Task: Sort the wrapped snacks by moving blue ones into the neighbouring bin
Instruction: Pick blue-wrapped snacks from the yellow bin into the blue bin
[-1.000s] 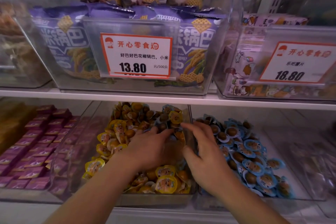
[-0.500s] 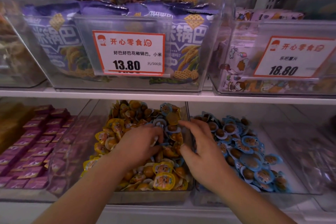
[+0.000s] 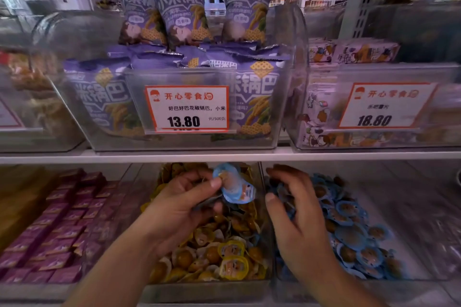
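Note:
My left hand (image 3: 182, 204) hovers over the middle clear bin (image 3: 207, 290), which is full of yellow wrapped snacks (image 3: 232, 259). It pinches a couple of blue wrapped snacks (image 3: 234, 185) between thumb and fingers, lifted above the yellow pile. My right hand (image 3: 296, 209) sits over the left part of the neighbouring bin (image 3: 349, 284) with its fingers loosely curled above the pile of blue wrapped snacks (image 3: 349, 229); nothing is plainly held in it.
A bin of purple wrapped blocks (image 3: 57, 227) stands to the left. The white shelf edge (image 3: 229, 156) runs just above the hands. Above it sit bins of purple snack bags (image 3: 174, 75) with price tags (image 3: 187, 108); another tagged bin (image 3: 374, 107) is at right.
My left hand has risen out of the yellow pile with blue snacks pinched in it. My right hand has shifted right, over the blue bin. The camera has tilted up.

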`<state>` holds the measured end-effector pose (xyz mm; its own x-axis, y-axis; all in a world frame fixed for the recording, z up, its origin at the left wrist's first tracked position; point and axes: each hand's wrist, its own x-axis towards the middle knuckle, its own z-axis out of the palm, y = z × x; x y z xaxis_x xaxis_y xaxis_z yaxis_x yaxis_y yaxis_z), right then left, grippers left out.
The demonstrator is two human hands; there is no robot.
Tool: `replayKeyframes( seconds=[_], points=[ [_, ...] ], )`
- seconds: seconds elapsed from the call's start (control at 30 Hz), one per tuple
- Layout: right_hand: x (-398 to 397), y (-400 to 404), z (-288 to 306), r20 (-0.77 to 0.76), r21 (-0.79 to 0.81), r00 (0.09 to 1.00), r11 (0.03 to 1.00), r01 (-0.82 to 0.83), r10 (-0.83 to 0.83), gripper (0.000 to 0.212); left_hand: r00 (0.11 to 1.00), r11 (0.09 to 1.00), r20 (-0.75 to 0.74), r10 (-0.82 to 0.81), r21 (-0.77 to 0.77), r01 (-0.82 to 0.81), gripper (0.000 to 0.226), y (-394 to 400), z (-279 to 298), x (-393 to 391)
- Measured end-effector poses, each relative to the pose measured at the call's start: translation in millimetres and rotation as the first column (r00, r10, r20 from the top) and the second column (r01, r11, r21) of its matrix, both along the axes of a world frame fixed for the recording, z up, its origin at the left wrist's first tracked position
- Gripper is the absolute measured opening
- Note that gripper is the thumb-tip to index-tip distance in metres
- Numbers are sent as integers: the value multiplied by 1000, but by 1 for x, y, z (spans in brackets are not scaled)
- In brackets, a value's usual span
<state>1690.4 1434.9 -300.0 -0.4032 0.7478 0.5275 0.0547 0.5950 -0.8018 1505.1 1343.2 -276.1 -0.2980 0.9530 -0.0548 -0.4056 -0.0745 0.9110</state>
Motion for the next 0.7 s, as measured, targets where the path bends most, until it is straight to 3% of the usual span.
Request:
replayKeyframes(
  seconds=[0.07, 0.1, 0.17, 0.2, 0.3, 0.37, 0.47, 0.57, 0.63, 0.7],
  points=[
    [-1, -10, 10, -189, -210, 972, 961, -177, 137, 30, 983, 999, 180, -39, 14, 37, 15, -4, -1, 9],
    [-4, -16, 15, -252, -351, 943, 887, -301, 220, 33, 973, 999, 224, -49, 2, 50, 14, -6, -3, 14],
    [-12, -23, 21, -263, -565, 893, 692, -449, 364, 31, 961, 996, 268, -62, -49, 78, 21, -7, -7, 23],
    [-15, -24, 22, -214, -594, 886, 665, -452, 411, 24, 966, 993, 252, -59, -84, 83, 26, -8, -8, 27],
    [-21, -20, 19, -150, -634, 931, 691, -349, 333, 11, 999, 984, 48, -3, -179, 12, 20, -13, -13, 32],
    [-26, -20, 20, -185, -668, 946, 672, -320, 267, 11, 1000, 981, 16, 16, -191, -13, 22, -15, -13, 33],
    [-32, -23, 22, -234, -685, 961, 677, -269, 145, 7, 978, 970, 165, 126, -228, -86, 33, -16, -8, 28],
    [-41, -31, 20, -234, -752, 970, 622, -220, 59, 11, 885, 951, 360, 295, -201, -235, 30, -17, -2, 23],
    [-52, -46, 17, -258, -857, 960, 433, -278, 105, 20, 874, 904, 235, 426, -157, -398, 19, -17, -3, 27],
    [-62, -59, 17, -401, -907, 906, 82, -413, 135, 34, 823, 819, -142, 549, -106, -565, 21, -16, -8, 35]
  ],
)
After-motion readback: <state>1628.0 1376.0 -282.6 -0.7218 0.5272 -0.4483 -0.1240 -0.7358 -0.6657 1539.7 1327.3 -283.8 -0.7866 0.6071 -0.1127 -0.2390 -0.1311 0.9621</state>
